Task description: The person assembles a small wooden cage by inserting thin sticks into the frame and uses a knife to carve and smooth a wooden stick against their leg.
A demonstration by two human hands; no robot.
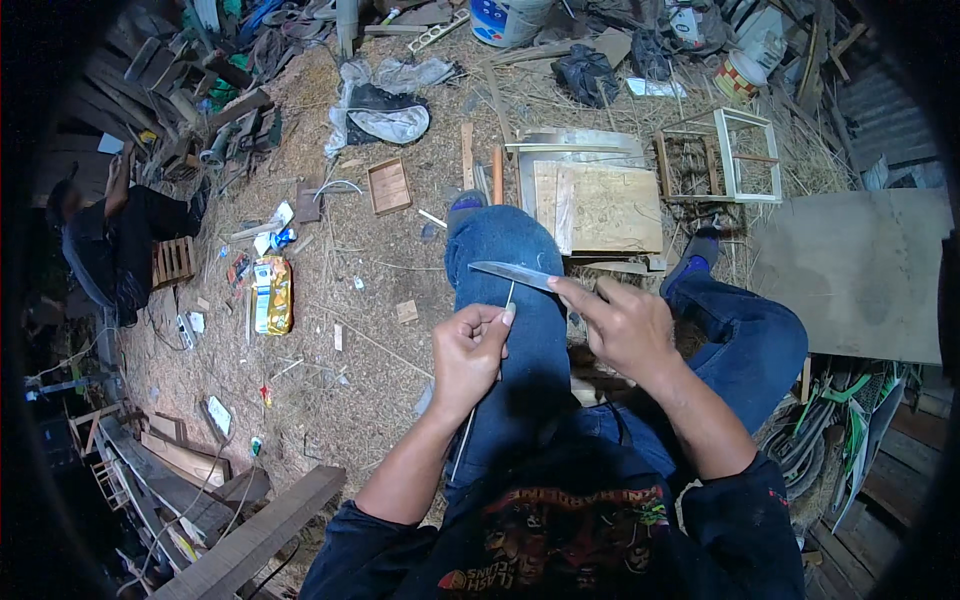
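Knife (518, 275) in the centre of the frame, its blade pointing left above the person's bent knee in blue jeans (525, 370), is gripped at the handle by the closed fingers of the right hand (630, 335), the thumb lying along the blade's end; just left of it, the left hand (466, 362) pinches a thin stick (511, 296) between thumb and curled fingers, the stick's upper end reaching the blade's edge, though I cannot tell whether the two touch, and a lower length showing beneath the wrist toward the bottom of the frame. Around them, at upper centre, flat wooden boards (615, 210) lie stacked on the ground (370, 270), with a shallow wooden box (389, 187) to their left and a white-fronted open frame (745, 157) to their right. A yellow package (271, 295) lies left of centre, a second person (92, 245) in dark clothes sits at the far left, and a large pale sheet (845, 270) covers the right side
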